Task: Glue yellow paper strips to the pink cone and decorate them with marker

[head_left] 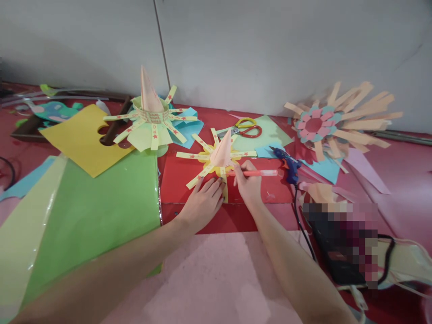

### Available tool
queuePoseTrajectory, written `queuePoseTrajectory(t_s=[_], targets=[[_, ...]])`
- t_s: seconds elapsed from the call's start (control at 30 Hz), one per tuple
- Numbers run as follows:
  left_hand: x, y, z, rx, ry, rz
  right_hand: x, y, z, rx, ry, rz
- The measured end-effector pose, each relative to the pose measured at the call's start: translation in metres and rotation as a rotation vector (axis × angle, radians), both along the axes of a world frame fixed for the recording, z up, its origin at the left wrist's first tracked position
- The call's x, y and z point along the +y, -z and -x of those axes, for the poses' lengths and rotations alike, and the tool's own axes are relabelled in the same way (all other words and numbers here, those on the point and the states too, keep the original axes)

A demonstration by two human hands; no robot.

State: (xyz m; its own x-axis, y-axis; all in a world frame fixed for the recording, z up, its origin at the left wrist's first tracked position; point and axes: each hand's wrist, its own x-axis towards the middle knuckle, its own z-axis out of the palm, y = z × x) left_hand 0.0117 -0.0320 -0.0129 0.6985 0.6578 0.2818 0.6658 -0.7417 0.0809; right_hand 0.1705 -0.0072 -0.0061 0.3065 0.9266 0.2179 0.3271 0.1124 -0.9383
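A small paper craft [216,158], a pink cone on a yellow disc with pale yellow star-marked strips, lies on a red sheet [266,184]. My left hand [201,201] rests flat beside it, fingers stretched out and pressing on its near strips. My right hand [249,184] is closed around a red pen [259,173], held sideways with its tip at the base of the cone.
A larger cone-and-strips craft [151,119] stands behind on yellow paper [84,139]. Scissors [246,128], a blue glue gun [286,163] with cord, a fan-shaped paper flower [332,121], and green sheets [94,211] surround the spot. Pink paper [209,279] lies near me.
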Motion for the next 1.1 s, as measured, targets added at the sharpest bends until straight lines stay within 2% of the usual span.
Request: queuePoseTrajectory(t_s=[0.1,0.33,0.53,0.67,1.1], targets=[[-0.0009,-0.0015,-0.0006,-0.011,0.017,-0.051,-0.004,-0.0013,0.0009,0.069,0.044,-0.001],[-0.0048,-0.0047,-0.0019,-0.111,0.047,-0.214,-0.0043,-0.0018,0.0003,0.092,0.018,0.066],[-0.0042,-0.0062,-0.0004,-0.063,0.077,-0.194,-0.0055,-0.0052,0.001,0.053,0.033,0.097],[-0.0048,-0.0052,0.0,-0.06,0.096,-0.208,-0.0061,-0.0045,0.0007,0.013,-0.008,0.109],[-0.0045,-0.0027,0.0009,-0.032,0.091,-0.195,-0.0058,-0.0025,0.0003,-0.056,-0.047,0.058]])
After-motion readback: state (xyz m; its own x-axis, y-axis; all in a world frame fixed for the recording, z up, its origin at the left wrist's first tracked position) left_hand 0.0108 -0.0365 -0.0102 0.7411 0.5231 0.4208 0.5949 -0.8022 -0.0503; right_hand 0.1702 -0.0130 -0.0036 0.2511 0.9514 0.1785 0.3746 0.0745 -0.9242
